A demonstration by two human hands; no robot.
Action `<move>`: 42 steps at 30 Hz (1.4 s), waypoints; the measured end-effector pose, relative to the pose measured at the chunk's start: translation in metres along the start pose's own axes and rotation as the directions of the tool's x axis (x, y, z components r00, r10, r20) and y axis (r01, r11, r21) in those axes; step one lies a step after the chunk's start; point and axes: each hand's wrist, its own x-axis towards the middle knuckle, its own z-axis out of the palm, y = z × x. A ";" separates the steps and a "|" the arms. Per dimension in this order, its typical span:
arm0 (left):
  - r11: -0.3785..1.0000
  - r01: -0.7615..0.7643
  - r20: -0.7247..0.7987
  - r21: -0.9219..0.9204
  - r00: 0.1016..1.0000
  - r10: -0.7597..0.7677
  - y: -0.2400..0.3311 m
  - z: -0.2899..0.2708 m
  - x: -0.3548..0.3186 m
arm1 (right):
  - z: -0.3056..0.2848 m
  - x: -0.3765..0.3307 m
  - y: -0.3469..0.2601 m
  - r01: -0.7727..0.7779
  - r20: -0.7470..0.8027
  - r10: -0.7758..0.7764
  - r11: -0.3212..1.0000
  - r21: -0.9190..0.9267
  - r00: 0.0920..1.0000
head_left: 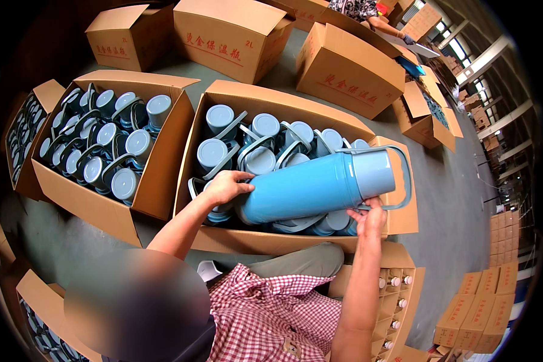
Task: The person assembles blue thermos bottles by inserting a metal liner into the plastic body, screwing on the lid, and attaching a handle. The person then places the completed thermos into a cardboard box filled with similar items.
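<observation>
A bright blue thermos flask (304,188) with a grey-blue cup lid (375,174) and a looped carrying handle (408,181) lies on its side in my hands, above an open carton (271,90). My left hand (226,186) grips its base end, thumb and fingers against the bottom edge. At the lid end, my right hand (369,216) is closed on the underside, where the handle meets the neck. In the carton below, several more flasks stand upright with their grey-blue lids (213,152) up; the held flask covers part of them.
To the left stands another open carton (84,193) of upright flasks. More cartons (229,39) stand across the far side. A divided box (404,289) with white-capped pieces is near my right arm. Stacked cartons (479,308) are at the right. Another person's gloved hand (408,39) shows far off.
</observation>
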 end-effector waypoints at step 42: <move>0.915 0.219 -0.735 0.338 0.669 0.112 -0.021 0.008 -0.085 | 0.040 -0.088 0.102 0.443 0.557 -0.069 0.690 -0.572 0.827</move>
